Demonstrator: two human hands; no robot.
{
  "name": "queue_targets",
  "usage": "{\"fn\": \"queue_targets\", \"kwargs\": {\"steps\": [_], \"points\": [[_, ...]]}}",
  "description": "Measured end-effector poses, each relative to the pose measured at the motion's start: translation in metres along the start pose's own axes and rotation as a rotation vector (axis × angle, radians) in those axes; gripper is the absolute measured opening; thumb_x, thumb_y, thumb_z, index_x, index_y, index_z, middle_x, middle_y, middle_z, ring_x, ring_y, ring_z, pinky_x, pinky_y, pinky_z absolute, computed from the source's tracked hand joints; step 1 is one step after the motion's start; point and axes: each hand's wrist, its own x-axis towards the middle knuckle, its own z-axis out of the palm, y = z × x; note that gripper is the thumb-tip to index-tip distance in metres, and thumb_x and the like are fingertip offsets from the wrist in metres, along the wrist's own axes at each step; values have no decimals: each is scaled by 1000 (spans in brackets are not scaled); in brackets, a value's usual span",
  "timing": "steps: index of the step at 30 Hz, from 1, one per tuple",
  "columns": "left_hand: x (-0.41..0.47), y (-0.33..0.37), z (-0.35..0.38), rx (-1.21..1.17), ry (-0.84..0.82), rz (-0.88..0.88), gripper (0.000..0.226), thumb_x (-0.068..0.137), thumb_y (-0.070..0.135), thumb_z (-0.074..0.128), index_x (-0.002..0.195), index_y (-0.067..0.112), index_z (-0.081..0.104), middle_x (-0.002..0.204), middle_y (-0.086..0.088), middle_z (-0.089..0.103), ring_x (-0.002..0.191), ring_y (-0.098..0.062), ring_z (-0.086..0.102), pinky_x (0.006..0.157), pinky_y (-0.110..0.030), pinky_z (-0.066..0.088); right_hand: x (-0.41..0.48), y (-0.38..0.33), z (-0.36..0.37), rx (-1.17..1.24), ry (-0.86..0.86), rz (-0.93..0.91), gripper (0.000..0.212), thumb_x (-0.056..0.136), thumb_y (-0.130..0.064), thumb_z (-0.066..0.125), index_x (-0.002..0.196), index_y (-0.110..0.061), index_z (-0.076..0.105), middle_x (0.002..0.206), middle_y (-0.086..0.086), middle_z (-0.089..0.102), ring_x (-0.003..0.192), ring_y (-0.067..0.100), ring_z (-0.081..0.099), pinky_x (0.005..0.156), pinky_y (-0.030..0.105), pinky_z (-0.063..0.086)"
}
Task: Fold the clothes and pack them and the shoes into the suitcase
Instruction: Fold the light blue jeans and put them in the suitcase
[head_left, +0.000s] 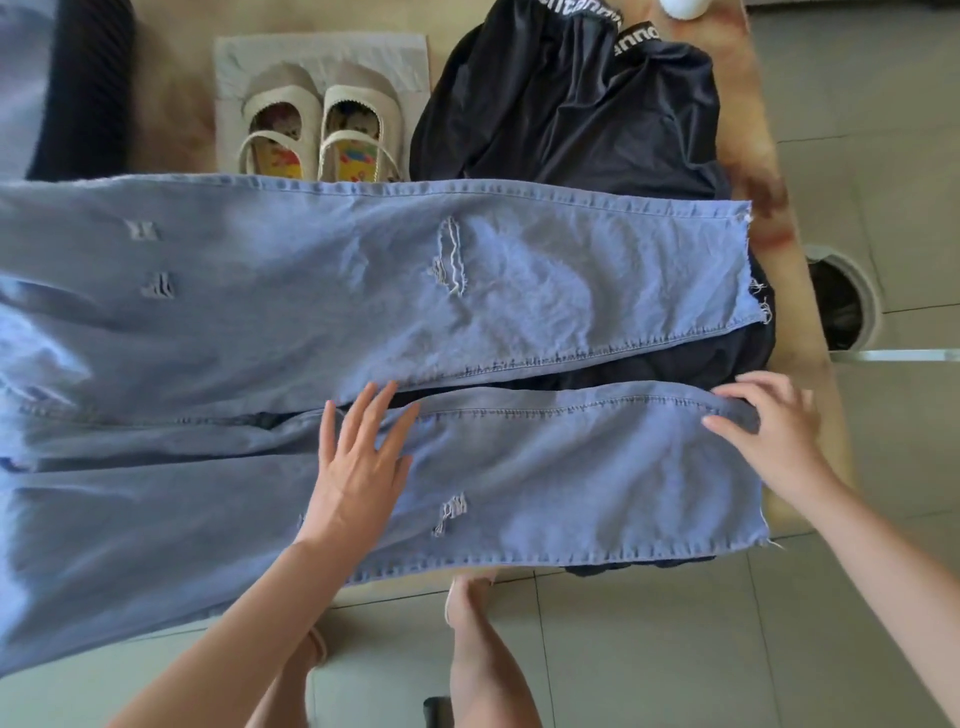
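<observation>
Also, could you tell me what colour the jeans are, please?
The jeans are light blue with frayed rips; the head view shows it best.

Left hand (358, 462): palm down, fingers straight and spread, pointing away from the body; bare forearm enters from lower left. Right hand (774, 431): palm down, fingers lightly bent, thumb stretched leftward; bare forearm enters from lower right.

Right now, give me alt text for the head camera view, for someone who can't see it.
Light blue ripped jeans lie spread across a table, the left hand flat on the near leg and the right hand at its cuff. Behind them are a pair of cream shoes and a crumpled dark garment.
</observation>
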Motion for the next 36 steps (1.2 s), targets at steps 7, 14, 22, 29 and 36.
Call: {"fn": "queue_targets", "kwargs": {"steps": [7,14,22,29,36], "points": [[7,-14,-1,-86,57,-59,43,75,1,70,117,6,61,101,-13,62,94,-30,54,89,-39,35,-9,-4,4,171,6,176,11,86,-14,68,83,-16,57,78,0,62,85,30,54,86,37,29],[57,-14,-11,-247,-22,-132,8,87,14,56,86,9,61,79,-11,59,45,-37,54,49,-33,39,10,10,-22,212,-174,174,11,84,-16,71,81,-16,61,81,5,65,79,26,56,72,34,39],[55,10,-11,-128,134,-88,31,82,3,54,111,11,63,110,-11,56,100,-28,43,88,-38,31,6,-1,-6,-128,119,130,34,76,-5,74,108,-12,66,116,12,56,106,35,45,97,41,25],[-20,36,-15,-223,-1,201,35,91,16,48,125,13,56,133,-10,56,125,-27,46,103,-43,35,-77,-90,64,15,106,-432,47,93,-33,51,136,-16,45,142,10,40,125,29,43,105,40,30],[-65,2,1,7,-264,219,57,91,36,37,147,23,32,156,-5,26,138,-25,37,110,-47,24,-117,-110,119,-64,-86,-516,51,92,-38,44,140,-18,40,146,6,34,130,27,37,106,45,30]]}}
